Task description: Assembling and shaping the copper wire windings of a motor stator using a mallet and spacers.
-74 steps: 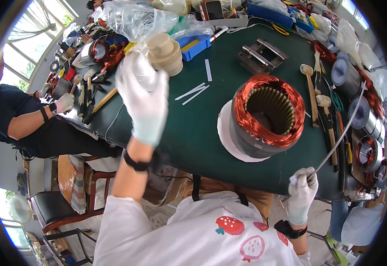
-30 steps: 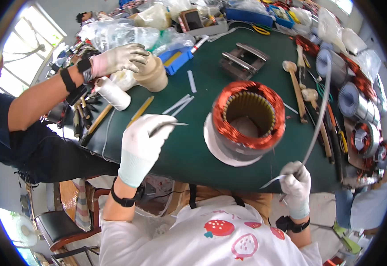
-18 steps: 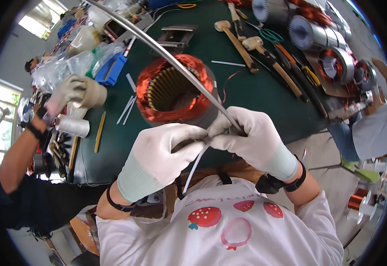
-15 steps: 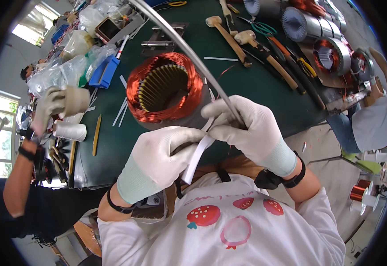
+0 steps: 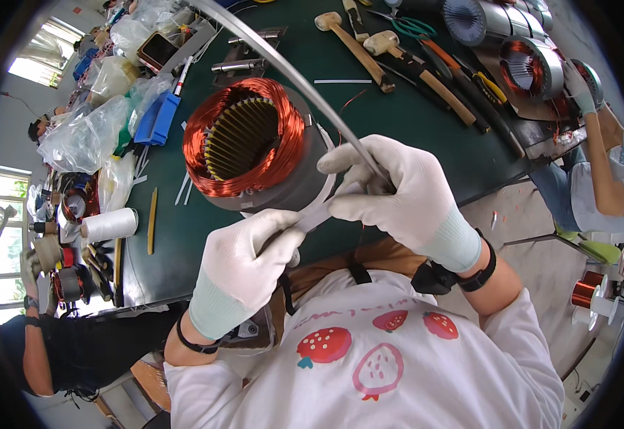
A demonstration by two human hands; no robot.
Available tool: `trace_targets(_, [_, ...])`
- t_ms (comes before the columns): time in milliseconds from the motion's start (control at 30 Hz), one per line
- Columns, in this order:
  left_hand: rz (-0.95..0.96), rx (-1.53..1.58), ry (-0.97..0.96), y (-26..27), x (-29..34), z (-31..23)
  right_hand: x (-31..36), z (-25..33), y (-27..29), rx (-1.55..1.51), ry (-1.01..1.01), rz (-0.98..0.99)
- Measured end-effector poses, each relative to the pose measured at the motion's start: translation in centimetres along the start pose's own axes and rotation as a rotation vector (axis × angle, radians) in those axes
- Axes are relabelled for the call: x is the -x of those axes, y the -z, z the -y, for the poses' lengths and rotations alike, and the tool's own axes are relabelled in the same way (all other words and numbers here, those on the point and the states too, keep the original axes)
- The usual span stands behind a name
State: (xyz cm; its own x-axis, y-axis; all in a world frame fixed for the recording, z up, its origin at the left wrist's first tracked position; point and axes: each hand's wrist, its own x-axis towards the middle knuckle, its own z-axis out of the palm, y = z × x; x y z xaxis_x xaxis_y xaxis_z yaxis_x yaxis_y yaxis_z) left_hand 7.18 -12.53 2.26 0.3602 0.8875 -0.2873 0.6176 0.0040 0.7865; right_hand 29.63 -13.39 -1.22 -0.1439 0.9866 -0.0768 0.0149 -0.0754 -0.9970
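My left hand, in a white glove with a pale green cuff, pinches a white flexible strip in front of my body. The thumb and fingers of my right hand, gloved alike, are closed on its other end. A long grey rod-like piece slants down from the top edge to my right hand and appears to end among its fingers. Just beyond my hands sits a motor stator, with a ring of copper windings and yellowish slot liners around its dark bore.
Mallets, pliers and green-handled scissors lie at the far right, near more stators. At left are a blue bin, a white thread spool and a yellow stick. Co-workers' arms show at both sides.
My left hand has moved down and slightly left, and the strip now spans between my hands. The view has shifted, so the stator sits farther left. The left co-worker's hand has drawn back.
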Motion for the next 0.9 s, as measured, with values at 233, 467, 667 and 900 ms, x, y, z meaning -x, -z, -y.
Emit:
trace_targets(233, [0.107,0.213,-0.217,0.7,0.0,1.8,0.5,-0.8,1.5,-0.121,-0.049,0.064])
trace_targets(467, [0.236,0.478,-0.614,-1.0,-2.2,5.5,0.4,-1.3,0.9,-0.29,-0.143,0.185])
trace_targets(667, [0.201,0.349,-0.484,-1.6,-2.3,3.7,0.4,-2.1,0.4,-0.166,-0.143,0.167])
trace_targets(900, [-0.084,-0.098,-0.531,-2.5,-2.0,2.5,1.2,-2.2,0.9,-0.427,-0.376,0.109])
